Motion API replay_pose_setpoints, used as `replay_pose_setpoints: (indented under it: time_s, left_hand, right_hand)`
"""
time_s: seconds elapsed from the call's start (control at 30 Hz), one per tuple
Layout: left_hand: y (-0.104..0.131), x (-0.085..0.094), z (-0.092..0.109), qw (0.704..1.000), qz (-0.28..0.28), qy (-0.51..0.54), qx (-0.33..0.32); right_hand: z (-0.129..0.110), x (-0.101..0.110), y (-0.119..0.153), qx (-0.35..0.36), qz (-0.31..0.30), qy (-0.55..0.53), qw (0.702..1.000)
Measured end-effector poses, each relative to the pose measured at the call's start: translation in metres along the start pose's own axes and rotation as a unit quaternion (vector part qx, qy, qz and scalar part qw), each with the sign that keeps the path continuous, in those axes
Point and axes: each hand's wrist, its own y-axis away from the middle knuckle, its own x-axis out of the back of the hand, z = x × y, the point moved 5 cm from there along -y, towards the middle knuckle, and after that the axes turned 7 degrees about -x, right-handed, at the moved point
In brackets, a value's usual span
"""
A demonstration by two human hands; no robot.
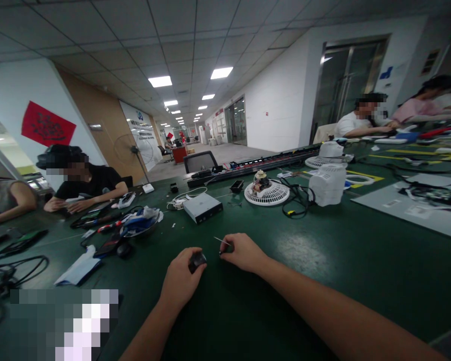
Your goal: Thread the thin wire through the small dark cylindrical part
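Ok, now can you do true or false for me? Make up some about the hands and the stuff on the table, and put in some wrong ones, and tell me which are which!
1. The left hand holds a small dark thing. True.
2. The right hand holds nothing. False: it pinches a thin pale rod.
3. A grey box with a dark front lies beyond the hands. True.
4. The table is bright red. False: it is dark green.
5. A round white grille lies on the table. True.
6. The two hands are clasped together. False: there is a gap between them.
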Motion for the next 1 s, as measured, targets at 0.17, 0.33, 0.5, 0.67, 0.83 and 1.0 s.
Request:
replay_pose_setpoints:
  time_s: [0.17,0.33,0.5,0.67,0.83,1.0]
  left_hand:
    - [0.001,0.0,0.009,0.998,0.006,0.035,-0.047]
    - [0.003,0.0,0.017,0.994,0.014,0.059,-0.089]
    - [0.005,-0.001,0.022,0.991,-0.002,0.069,-0.115]
    - [0.005,-0.001,0.024,0.989,-0.001,0.074,-0.127]
    - [0.005,0.0,0.025,0.988,0.001,0.073,-0.137]
    - [0.006,0.001,0.025,0.987,0.001,0.063,-0.145]
  right_hand:
    - [-0.012,0.0,0.004,0.045,0.025,-0.059,0.997]
    - [-0.027,-0.006,0.012,0.095,0.001,-0.076,0.993]
    - [-0.031,-0.003,0.017,0.089,0.04,-0.054,0.994]
    - [-0.03,-0.002,0.017,0.104,0.025,-0.079,0.991]
    - [-0.027,-0.006,0.015,0.1,-0.003,-0.095,0.99]
    - [-0.025,-0.008,0.015,0.072,-0.012,-0.092,0.993]
